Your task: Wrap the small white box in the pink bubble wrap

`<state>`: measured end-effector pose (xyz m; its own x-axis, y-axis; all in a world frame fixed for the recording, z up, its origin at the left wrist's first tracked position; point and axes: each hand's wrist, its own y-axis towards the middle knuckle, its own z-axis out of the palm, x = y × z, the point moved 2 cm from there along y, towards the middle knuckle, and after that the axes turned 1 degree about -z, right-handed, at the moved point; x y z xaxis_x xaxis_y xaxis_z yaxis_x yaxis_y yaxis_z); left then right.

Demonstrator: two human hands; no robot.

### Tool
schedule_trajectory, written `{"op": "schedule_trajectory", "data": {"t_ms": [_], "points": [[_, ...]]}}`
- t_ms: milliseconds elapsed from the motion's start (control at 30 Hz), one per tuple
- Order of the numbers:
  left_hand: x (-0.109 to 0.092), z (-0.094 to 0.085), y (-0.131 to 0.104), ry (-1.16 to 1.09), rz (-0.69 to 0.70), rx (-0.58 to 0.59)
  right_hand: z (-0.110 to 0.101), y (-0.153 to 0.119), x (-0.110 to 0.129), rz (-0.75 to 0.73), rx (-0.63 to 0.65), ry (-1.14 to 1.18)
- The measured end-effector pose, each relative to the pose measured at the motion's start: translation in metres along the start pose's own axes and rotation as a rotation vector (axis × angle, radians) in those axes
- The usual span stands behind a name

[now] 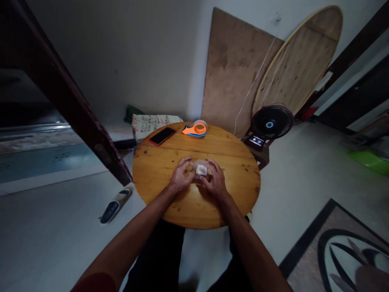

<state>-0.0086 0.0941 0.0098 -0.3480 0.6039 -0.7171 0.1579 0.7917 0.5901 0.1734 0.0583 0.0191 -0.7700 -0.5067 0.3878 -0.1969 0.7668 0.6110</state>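
A small pale box [201, 170] with a pinkish print on top is held just above or on the round wooden table [170, 205]; I cannot tell which. Something clear and shiny, like film or a plastic case, seems to surround it. From the left, my left hand [183, 174] grips it with thumb and bent fingers. My right hand [215, 178] closes on its right side, fingertips at the upper edge and thumb near the lower one. Farther back on the table stands an orange and blue tape dispenser [196, 129] with a roll of tape.
A phone [162, 136] with a red edge lies at the table's back left. Beyond the right edge, a black fan [272, 123] sits on a low stool. Wooden boards [240, 61] lean on the wall. A slipper [110, 211] is on the floor at left.
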Motion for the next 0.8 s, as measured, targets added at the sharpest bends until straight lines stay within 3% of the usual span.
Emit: {"op": "schedule_trajectory", "data": {"t_ms": [233,433,633,800], "points": [[-0.006,0.002,-0.002,0.031,0.055,0.038,-0.001,0.001,-0.001,0.070,-0.046,0.155],[-0.014,0.004,-0.003,0.149,0.095,0.127,0.003,0.009,-0.028,0.480,-0.186,0.424],[-0.013,0.005,-0.001,0.177,0.107,0.130,0.016,0.049,-0.058,0.522,-0.065,0.430],[-0.012,0.005,-0.001,0.190,0.120,0.131,0.040,0.072,-0.066,0.585,0.034,0.547]]}}
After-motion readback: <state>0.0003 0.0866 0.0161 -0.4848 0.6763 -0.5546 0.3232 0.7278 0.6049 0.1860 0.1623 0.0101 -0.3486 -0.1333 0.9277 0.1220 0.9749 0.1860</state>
